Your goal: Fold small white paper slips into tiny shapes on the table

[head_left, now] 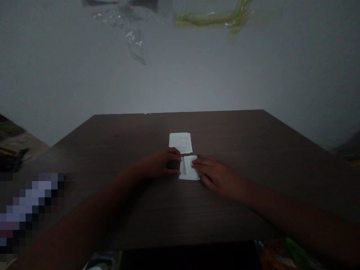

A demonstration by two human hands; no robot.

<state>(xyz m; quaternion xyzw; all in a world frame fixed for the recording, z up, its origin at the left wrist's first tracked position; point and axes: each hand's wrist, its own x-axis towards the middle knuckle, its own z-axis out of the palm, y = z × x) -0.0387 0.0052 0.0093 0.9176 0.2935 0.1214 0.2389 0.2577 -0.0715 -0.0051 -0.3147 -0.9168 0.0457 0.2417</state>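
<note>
A small piece of white paper [186, 171] with creases or folds lies on the dark wooden table, between my two hands. My left hand [161, 164] curves around its left side, thumb and fingers apart, with the tips touching the edge at top and bottom. From the right, the stretched fingers of my right hand [218, 174] rest on the paper's right part. Just beyond it sits a stack of white paper sheets [180, 141] covered in fine printed lines. Dim light hides the small print.
The dark brown table [135, 131] runs back to a pale wall [197, 75] bearing clear and yellowish tape [208, 19]. A pixelated object [30, 202] lies at the table's left. Colourful items [281, 253] show below the front edge.
</note>
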